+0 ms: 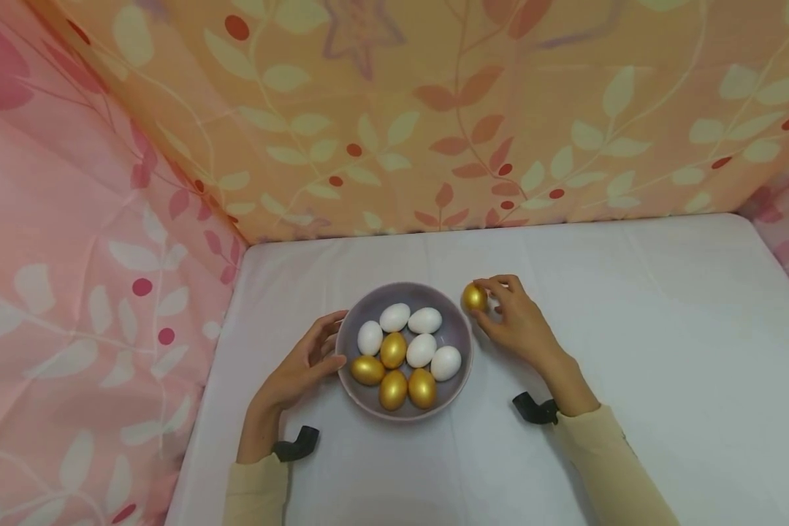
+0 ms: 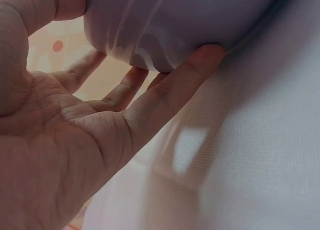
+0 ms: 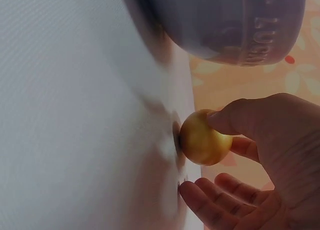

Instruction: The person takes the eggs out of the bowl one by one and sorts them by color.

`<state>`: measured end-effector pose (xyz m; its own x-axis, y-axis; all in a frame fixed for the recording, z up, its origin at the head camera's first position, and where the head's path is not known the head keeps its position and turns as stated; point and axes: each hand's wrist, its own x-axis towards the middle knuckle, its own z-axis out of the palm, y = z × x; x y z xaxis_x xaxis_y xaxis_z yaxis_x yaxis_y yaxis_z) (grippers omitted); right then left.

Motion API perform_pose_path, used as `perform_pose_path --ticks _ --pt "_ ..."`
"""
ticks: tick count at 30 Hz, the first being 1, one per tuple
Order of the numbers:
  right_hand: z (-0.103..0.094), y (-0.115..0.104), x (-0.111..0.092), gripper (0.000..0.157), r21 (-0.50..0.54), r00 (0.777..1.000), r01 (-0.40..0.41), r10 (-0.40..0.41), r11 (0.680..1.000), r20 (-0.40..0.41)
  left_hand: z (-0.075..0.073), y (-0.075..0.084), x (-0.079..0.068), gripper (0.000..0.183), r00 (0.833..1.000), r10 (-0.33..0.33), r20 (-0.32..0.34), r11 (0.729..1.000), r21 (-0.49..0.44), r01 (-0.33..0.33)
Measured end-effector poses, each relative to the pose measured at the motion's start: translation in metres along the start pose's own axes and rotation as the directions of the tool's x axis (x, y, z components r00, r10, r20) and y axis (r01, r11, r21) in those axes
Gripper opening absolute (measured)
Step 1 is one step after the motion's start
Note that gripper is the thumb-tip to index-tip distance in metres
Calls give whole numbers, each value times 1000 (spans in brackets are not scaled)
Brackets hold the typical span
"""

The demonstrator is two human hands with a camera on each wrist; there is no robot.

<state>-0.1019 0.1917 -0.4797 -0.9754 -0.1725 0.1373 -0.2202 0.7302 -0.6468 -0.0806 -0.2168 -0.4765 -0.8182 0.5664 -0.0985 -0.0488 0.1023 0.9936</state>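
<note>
A round purple-grey bowl stands on the white-covered table, with several white eggs and several golden eggs in it. Around the left of the bowl my left hand is spread, its thumb near the rim. In the left wrist view, extended fingers rest against the bowl's outer wall. Just right of the bowl, my right hand pinches one golden egg between thumb and index finger. The right wrist view has this egg low by the cloth, the other fingers apart from it.
A white cloth covers the tabletop. Behind it hangs an orange leaf-print curtain, and a pink one borders the left. A black strap piece sits at the left wrist, another at the right.
</note>
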Motion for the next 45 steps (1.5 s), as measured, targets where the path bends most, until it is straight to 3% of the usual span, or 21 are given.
perform_pose_path --ticks 20,30,35,40,43,45 --pt "-7 -15 -4 57 -40 1000 5 -5 999 8 3 -5 -7 70 1000 -4 -14 1000 6 4" --pt "-39 -55 7 52 32 984 167 -168 985 57 4 -3 2 69 1000 13 -4 1000 16 -13" --pt "-38 -78 13 41 69 945 288 -296 955 137 3 0 2 68 1000 26 -4 999 20 -26" --pt "-31 -99 22 44 101 889 344 -358 934 285 2 0 -1 70 1000 21 9 1000 1 -21" --pt "-24 -109 32 42 120 843 357 -375 926 386 0 0 -1 71 1000 25 12 1000 -16 -25" --pt "-18 -115 39 36 117 801 383 -393 916 453 -1 1 -1 71 1000 27 7 999 -24 -27"
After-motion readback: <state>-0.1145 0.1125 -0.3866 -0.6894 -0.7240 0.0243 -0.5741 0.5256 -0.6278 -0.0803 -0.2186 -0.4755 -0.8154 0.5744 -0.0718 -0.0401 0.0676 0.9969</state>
